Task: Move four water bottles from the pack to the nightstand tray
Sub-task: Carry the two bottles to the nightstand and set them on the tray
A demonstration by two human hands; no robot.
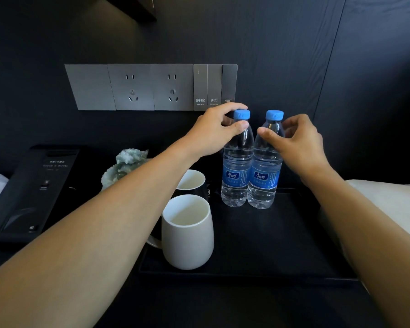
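Observation:
Two clear water bottles with blue caps and blue labels stand upright side by side at the back of the black nightstand tray (270,245). My left hand (219,130) is around the neck of the left bottle (237,166), thumb in front and fingers behind. My right hand (296,138) holds the shoulder of the right bottle (265,169) the same way. Both bottles rest on the tray. The pack is not in view.
Two white mugs (189,230) (191,179) stand on the tray's left side. A greenish stone ornament (126,166) and a black phone console (31,185) sit further left. A socket and switch panel (152,87) is on the dark wall. White bedding (386,204) lies at right.

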